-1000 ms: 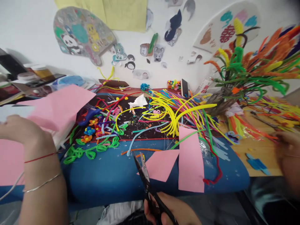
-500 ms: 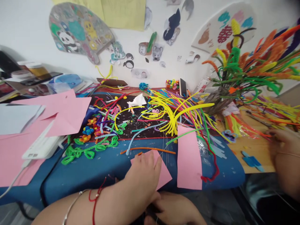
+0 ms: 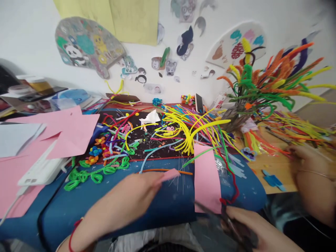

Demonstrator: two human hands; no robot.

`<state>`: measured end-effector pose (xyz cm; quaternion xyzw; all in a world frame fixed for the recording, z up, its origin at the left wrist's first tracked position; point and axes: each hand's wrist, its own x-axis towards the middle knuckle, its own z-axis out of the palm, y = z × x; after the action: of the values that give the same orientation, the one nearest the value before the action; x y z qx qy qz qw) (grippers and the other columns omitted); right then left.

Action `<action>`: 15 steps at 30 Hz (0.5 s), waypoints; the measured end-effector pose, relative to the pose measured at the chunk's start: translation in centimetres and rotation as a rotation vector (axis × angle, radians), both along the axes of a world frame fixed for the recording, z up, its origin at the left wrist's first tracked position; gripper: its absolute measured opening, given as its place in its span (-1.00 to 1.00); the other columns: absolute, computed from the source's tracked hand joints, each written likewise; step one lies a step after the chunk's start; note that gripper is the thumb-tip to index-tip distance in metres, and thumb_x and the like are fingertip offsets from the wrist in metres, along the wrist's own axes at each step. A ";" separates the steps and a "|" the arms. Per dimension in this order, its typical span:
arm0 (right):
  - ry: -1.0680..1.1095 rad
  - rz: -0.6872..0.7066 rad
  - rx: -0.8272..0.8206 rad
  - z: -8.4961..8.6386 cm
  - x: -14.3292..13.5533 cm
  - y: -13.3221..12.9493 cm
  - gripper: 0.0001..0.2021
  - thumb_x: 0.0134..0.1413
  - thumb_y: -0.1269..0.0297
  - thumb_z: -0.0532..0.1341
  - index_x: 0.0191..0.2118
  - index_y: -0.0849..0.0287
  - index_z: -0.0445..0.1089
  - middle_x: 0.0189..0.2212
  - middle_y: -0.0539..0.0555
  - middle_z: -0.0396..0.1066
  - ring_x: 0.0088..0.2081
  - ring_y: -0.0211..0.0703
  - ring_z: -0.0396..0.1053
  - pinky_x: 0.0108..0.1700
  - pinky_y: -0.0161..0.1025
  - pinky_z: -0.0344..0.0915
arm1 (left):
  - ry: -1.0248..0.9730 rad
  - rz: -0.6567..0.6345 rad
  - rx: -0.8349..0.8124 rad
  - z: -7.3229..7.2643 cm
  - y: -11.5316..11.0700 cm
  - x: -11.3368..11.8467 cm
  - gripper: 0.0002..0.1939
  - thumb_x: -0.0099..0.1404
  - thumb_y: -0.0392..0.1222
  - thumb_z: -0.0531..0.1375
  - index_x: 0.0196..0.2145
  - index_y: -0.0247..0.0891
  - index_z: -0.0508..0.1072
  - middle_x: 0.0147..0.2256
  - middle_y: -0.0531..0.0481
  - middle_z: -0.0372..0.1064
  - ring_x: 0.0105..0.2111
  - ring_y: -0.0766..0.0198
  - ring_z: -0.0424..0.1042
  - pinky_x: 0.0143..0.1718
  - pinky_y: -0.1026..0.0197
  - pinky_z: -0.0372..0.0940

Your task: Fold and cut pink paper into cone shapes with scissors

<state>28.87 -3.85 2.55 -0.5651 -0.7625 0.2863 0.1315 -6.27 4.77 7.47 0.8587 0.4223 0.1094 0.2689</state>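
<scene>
Lower right of the frame: the right hand (image 3: 258,224) grasps the black scissors (image 3: 231,224) by the handle end, fingers closed around it; motion blur hides the exact finger placement. The long axis of the scissors runs diagonally, handles to the lower right, tips to the upper left. The tips overlap the lower end of a pink paper strip (image 3: 207,178); contact, and the opening of the blades, cannot be determined.

Left of the lower center: the left hand (image 3: 131,194), back of the hand uppermost, pinches a small pink paper piece (image 3: 170,174) between its fingers. The piece projects from the fingertips toward the right, long axis rising slightly to the right.

The strip lies right of center at the near side of the blue desk (image 3: 173,210), long axis close to vertical in the frame. A green pipe cleaner (image 3: 199,155) crosses its upper part; a red pipe cleaner (image 3: 236,185) curves along its right side.

Left edge: large pink sheets (image 3: 72,140). Left of center: green looped stems (image 3: 97,178). Right edge: a co-worker's hand (image 3: 301,157) over a wooden desk (image 3: 256,168).

Beyond the strip: a yellow pipe-cleaner bundle (image 3: 187,140). Farther right: a multicolored pipe-cleaner bouquet (image 3: 262,87). At the back: a white wall (image 3: 175,91) bearing cutouts.
</scene>
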 end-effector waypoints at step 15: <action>-0.135 -0.082 0.419 0.1 -5.3 13.7 -0.54 -0.14 0.55 0.16 -0.05 0.11 0.45 0.02 0.16 0.40 0.10 0.09 0.31 0.12 0.02 0.27 | -1.218 0.615 -0.351 -2.5 4.7 0.9 -0.44 0.15 -0.01 0.31 0.07 -0.24 0.36 -0.12 -0.07 0.50 -0.24 0.19 0.48 -0.20 0.22 0.35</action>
<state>23.61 9.86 2.60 -0.5739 -0.7886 0.0775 0.2065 -5.40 9.43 4.93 0.4300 0.4318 0.5719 0.5491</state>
